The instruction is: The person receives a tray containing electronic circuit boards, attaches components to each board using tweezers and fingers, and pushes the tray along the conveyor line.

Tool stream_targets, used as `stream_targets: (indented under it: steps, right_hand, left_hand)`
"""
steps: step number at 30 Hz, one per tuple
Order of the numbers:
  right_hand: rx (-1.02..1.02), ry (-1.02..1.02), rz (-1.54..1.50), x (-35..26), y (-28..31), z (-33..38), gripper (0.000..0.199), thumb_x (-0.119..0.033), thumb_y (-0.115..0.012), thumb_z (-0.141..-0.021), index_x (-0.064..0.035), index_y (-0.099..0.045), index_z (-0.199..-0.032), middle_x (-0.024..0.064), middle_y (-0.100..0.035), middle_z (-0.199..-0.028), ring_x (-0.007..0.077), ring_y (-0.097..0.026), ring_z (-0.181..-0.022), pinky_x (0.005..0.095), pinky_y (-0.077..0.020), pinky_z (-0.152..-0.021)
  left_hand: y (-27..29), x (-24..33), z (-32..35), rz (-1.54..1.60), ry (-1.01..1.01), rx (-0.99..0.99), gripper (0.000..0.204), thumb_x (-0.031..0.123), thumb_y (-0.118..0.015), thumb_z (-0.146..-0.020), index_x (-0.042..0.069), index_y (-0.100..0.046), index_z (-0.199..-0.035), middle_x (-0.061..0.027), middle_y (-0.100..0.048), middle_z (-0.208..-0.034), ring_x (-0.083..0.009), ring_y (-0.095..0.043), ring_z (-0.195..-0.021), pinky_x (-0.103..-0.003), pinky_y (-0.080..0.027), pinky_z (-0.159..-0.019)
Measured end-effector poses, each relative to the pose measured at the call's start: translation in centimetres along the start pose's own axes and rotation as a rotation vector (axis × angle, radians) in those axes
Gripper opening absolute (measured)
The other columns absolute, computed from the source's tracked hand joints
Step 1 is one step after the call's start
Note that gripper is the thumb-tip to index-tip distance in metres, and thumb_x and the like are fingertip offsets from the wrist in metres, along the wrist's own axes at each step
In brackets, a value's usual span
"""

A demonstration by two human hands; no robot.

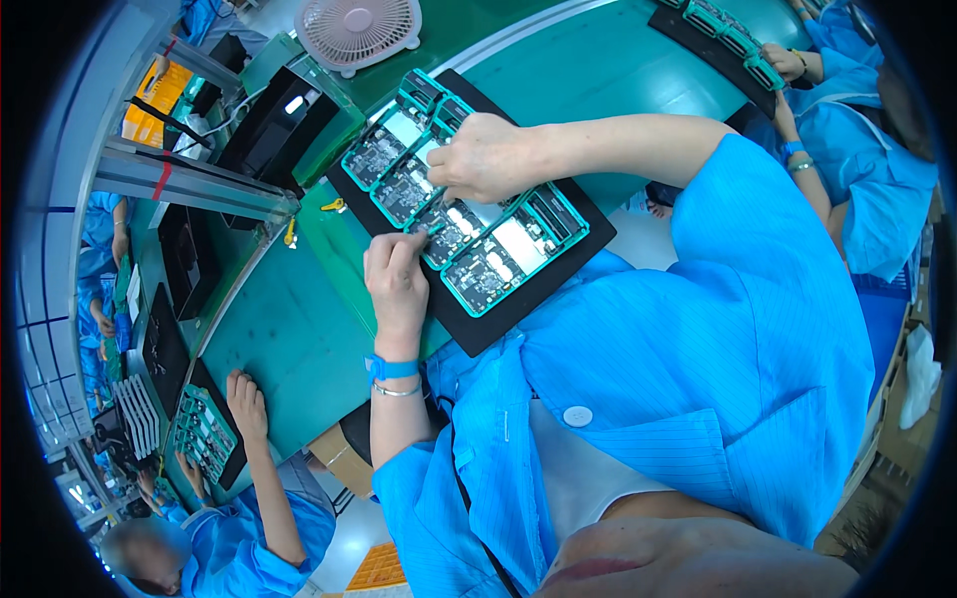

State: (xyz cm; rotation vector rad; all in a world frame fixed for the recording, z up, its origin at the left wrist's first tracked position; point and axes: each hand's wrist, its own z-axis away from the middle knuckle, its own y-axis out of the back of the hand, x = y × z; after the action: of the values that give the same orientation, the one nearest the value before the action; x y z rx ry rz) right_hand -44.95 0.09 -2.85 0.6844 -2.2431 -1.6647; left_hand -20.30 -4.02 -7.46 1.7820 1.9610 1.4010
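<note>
on the far left of the green workbench (289, 339) a stack of flat orange-yellow packages (155, 105) sits beside a grey metal rail carrying a small red strip label (161, 179); no print can be made out on either. a small yellow tag (334, 205) lies on the bench just off the left edge of the black rectangular foam tray (498, 319), and a white round desk fan (357, 30) stands at the bench's far edge.

the tray lies slantwise in the middle of the bench and carries a row of open teal-framed devices (478, 269), hard plastic shells showing dark circuit boards and pale rectangular panels, set side by side and touching.

the left hand (397, 284) comes up from the near edge, wrist straight, a blue wristband (391, 368) and a thin metal bracelet around it. its fingers are curled together with the tips pinched at the left rim of one middle device; whether they grip something small there cannot be told.

the right hand (488, 157) reaches across from the right side, forearm bare below a blue striped sleeve, knuckles up. its fingers are bent down onto the upper middle devices, tips pressing on one; what lies under them is hidden.

at the bench's near left corner another person's hand (246, 399) rests flat beside a second tray of teal devices (204, 434).
</note>
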Motion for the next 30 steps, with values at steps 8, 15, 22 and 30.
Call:
stream_targets:
  steps: [8,15,22,30]
  right_hand:
    - [0.032,0.002,-0.086,-3.9,1.3,4.0,0.021,-0.027,-0.074,-0.082,-0.0086,-0.065,-0.078,0.0054,-0.058,-0.076,0.0253,-0.064,-0.058,0.0406,-0.048,-0.049]
    - [0.004,-0.036,-0.049,-4.2,0.1,4.1,0.02,-0.026,-0.074,-0.081,-0.0078,-0.065,-0.078,0.0057,-0.058,-0.073,0.0247,-0.065,-0.059,0.0399,-0.0499,-0.05]
    - [-0.001,0.035,-0.014,-4.2,0.1,4.1,0.02,-0.024,-0.075,-0.08,-0.0069,-0.065,-0.076,0.0057,-0.059,-0.073,0.0237,-0.065,-0.057,0.0384,-0.05,-0.048]
    - [-0.014,0.061,-0.008,-4.2,-0.1,4.0,0.02,-0.022,-0.073,-0.082,-0.0055,-0.063,-0.077,0.0064,-0.058,-0.073,0.0228,-0.064,-0.055,0.0372,-0.0488,-0.045]
  left_hand:
    - [0.1,3.4,3.9,0.046,0.141,0.042,0.024,-0.01,-0.07,-0.079,0.006,-0.074,-0.097,-0.0074,-0.064,-0.091,-0.0245,-0.06,-0.084,-0.035,-0.048,-0.072]
    - [0.0,3.7,3.9,-0.048,0.045,-0.02,0.028,-0.009,-0.069,-0.076,0.005,-0.074,-0.099,-0.007,-0.063,-0.092,-0.0249,-0.06,-0.085,-0.036,-0.048,-0.075]
    - [0.2,3.9,3.8,-0.071,0.032,-0.035,0.027,-0.009,-0.069,-0.076,0.005,-0.075,-0.098,-0.0067,-0.063,-0.091,-0.0244,-0.061,-0.087,-0.036,-0.047,-0.075]
    - [0.3,4.2,3.8,-0.085,0.018,-0.024,0.026,-0.009,-0.07,-0.075,0.005,-0.075,-0.097,-0.0061,-0.063,-0.09,-0.0235,-0.061,-0.086,-0.036,-0.047,-0.075]
